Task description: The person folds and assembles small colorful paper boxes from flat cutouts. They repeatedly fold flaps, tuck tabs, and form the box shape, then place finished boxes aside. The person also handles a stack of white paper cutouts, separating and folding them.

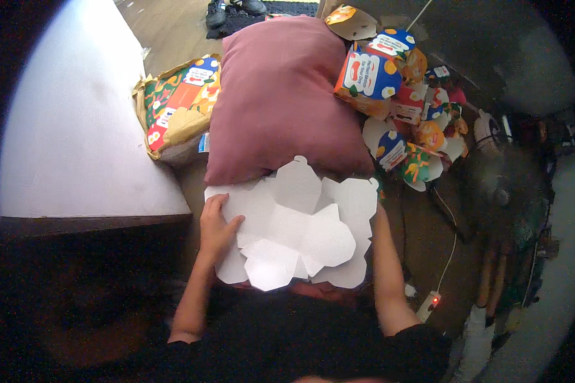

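White die-cut cardboard carton blanks (294, 233) lie in my lap, plain side up, with flaps and rounded tabs. The top one is partly folded, its panels tilted up. On the left edge of the lower sheet rests my left hand (217, 226), thumb and fingers spread over the card. My right hand (381, 220) is at the right edge of the blanks; its fingers are hidden by the card. Beyond the blanks a mauve pillow (281, 96) touches their far edge.
Colourful folded cartons (370, 73) are heaped on the floor at far right. An opened brown paper pack (185, 124) of printed blanks sits left of the pillow. A white-topped surface (96, 127) stands at left. A power strip (430, 306) with a lit red light lies at right.
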The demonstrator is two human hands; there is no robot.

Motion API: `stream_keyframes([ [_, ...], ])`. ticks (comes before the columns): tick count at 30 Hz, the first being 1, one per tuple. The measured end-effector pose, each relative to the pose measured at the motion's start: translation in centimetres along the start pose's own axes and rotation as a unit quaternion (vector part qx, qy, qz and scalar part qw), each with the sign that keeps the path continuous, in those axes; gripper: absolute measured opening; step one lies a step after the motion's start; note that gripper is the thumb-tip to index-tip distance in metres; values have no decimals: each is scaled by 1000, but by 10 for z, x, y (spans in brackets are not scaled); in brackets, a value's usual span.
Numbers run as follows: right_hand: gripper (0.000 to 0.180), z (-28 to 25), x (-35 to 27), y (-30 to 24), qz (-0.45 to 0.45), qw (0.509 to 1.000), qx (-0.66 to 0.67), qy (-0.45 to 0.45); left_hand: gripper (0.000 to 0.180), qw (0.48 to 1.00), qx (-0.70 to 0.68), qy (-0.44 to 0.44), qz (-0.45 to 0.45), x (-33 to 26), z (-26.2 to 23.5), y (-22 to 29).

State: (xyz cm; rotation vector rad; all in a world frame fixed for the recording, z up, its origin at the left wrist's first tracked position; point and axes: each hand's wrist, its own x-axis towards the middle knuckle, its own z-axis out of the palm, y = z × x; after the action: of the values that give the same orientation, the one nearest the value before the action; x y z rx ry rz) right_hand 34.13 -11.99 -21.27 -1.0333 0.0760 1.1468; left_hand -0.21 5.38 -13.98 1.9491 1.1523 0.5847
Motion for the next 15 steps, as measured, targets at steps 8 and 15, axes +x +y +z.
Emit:
stream_keyframes([
  [8, 31, 21, -5, -8, 91, 995, -23, 36, 57, 999, 5, -33, -20, 9, 1, -14],
  [15, 30, 28, 32, -36, 50, 990, -28, 132, 60, 998, -8, -59, -32, 17, 0, -25],
])
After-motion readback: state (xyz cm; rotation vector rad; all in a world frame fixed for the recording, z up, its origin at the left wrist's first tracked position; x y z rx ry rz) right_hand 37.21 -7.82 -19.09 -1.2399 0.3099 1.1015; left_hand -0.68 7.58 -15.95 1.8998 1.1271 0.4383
